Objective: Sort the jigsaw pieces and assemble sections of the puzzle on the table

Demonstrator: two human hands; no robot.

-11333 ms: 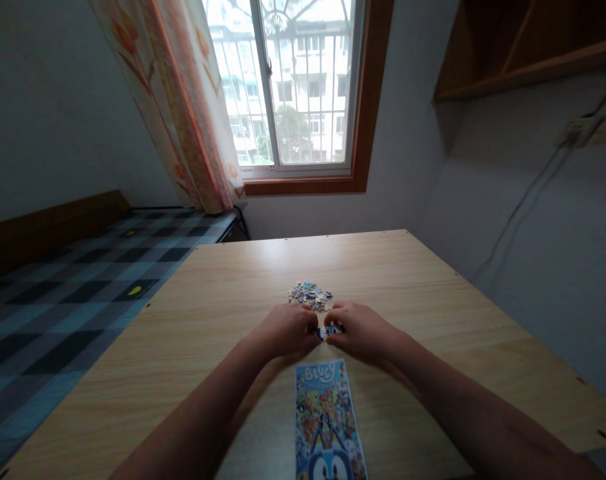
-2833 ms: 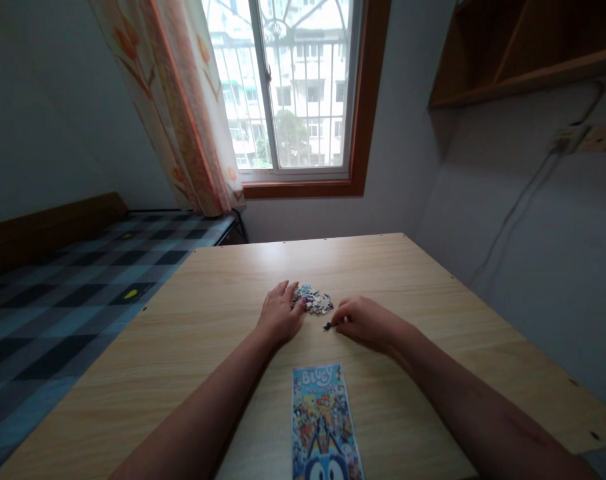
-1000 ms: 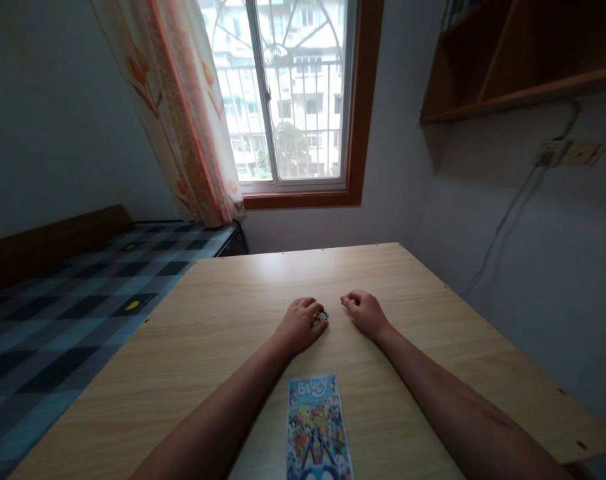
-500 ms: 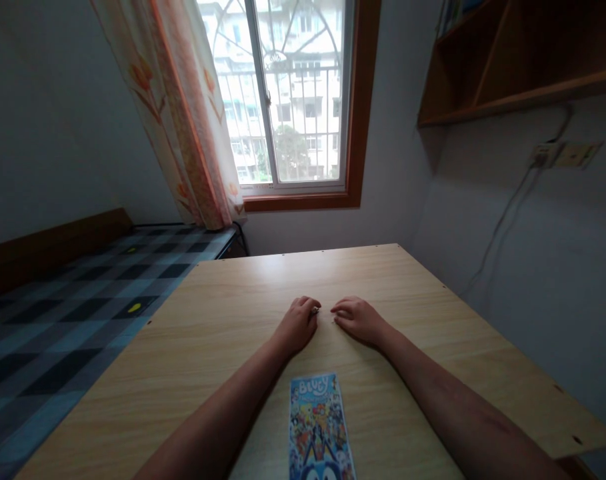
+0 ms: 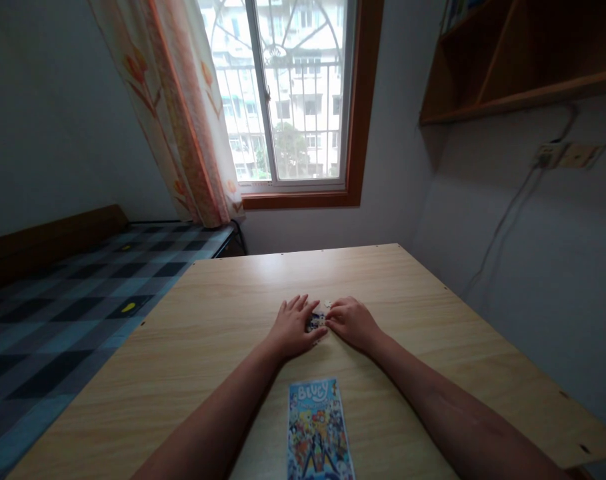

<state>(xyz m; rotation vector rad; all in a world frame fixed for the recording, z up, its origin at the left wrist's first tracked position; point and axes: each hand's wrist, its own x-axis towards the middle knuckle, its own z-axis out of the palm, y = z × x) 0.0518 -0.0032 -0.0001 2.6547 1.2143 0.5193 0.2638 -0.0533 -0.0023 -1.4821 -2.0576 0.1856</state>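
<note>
A small pile of puzzle pieces [image 5: 317, 321] lies on the wooden table [image 5: 233, 373], mostly covered by my two hands. My left hand [image 5: 293, 325] rests flat on its left side with fingers stretched out and spread. My right hand [image 5: 349, 322] is on the right side, fingers curled down against the pieces. The two hands nearly touch over the pile. A colourful picture card [image 5: 317, 430] with a blue cartoon dog lies on the table between my forearms, nearer to me.
A bed with a blue checked cover [image 5: 63, 300] stands left of the table. Behind the table are a window [image 5: 293, 93] with a patterned curtain [image 5: 177, 113]. A wooden shelf [image 5: 523, 60] and a wall socket [image 5: 567, 155] with a cable are on the right.
My left hand has gone from a loose fist to flat with fingers spread. Both hands have closed in on the pile, and a few pieces show between them again.
</note>
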